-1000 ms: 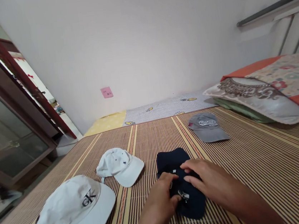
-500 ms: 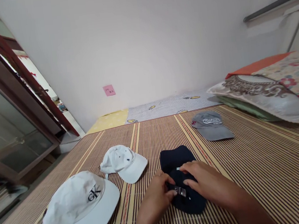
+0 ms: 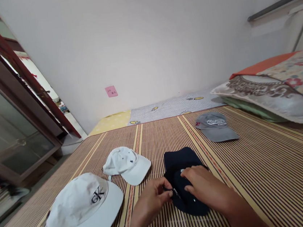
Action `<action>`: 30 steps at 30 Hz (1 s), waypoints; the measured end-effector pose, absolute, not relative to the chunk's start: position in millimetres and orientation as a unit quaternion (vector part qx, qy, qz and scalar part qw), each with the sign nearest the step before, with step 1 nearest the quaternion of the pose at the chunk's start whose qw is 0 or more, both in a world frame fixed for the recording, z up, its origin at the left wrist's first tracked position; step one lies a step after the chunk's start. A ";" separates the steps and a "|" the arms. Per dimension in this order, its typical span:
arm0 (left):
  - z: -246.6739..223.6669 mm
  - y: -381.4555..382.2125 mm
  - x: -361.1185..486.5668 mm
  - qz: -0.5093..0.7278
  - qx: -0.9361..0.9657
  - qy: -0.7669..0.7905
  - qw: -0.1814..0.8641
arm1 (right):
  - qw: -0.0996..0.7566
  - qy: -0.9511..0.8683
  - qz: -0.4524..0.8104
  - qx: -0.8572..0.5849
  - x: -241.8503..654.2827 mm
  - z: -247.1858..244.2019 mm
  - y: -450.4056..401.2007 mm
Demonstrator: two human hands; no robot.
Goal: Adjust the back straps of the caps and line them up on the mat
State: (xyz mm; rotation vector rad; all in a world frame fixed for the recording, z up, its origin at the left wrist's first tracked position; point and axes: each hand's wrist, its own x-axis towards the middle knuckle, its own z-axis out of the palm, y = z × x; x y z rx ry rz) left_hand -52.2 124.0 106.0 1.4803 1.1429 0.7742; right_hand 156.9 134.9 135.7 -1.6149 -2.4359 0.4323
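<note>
A navy baseball cap (image 3: 190,203) lies on the striped mat, its brim pointing away from me and its back strap towards me. My left hand (image 3: 153,197) is closed at the cap's left side, thumb and forefinger pinching the strap near its small metal buckle (image 3: 175,191). Across the cap's right side rests my right hand (image 3: 203,186), fingers curled and gripping the cap by its opening, where a pale label partly shows. My fingers hide part of the strap and the cap's inside.
Left of my hands lie a white cap with "CK" letters (image 3: 82,201) and a smaller white cap (image 3: 127,165). Farther back sits a grey cap (image 3: 215,126). Pillows (image 3: 269,92) are stacked at the right, and a wall (image 3: 146,48) rises behind the striped mat (image 3: 268,158).
My left hand has moved slightly left, drawing the strap and buckle with it; the buckle has turned. My right hand stays on the cap.
</note>
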 end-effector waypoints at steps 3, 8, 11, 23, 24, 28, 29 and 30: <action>110.2 123.8 -50.3 0.326 0.608 0.479 0.542 | 0.082 -0.818 0.138 -0.553 152.4 127.8 137.4; 107.0 126.5 -53.7 0.331 0.609 0.477 0.540 | 0.097 -0.811 0.168 -0.552 159.3 124.9 143.5; 99.4 129.7 -58.2 0.331 0.600 0.483 0.545 | 0.165 -0.794 0.210 -0.547 178.8 127.2 148.1; 95.3 138.2 -55.4 0.414 0.583 0.435 0.547 | 0.441 -0.621 0.513 -0.395 242.2 128.4 160.0; 96.0 138.6 -53.4 0.420 0.582 0.428 0.549 | 0.449 -0.617 0.514 -0.393 243.0 128.5 160.1; 94.7 139.6 -45.9 0.411 0.583 0.414 0.565 | 0.394 -0.663 0.488 -0.409 244.9 127.7 157.8; 93.8 139.6 -44.6 0.401 0.585 0.417 0.569 | 0.370 -0.683 0.472 -0.417 244.8 127.1 157.0; 92.9 139.4 -43.7 0.390 0.587 0.421 0.571 | 0.348 -0.700 0.454 -0.428 244.3 126.3 156.4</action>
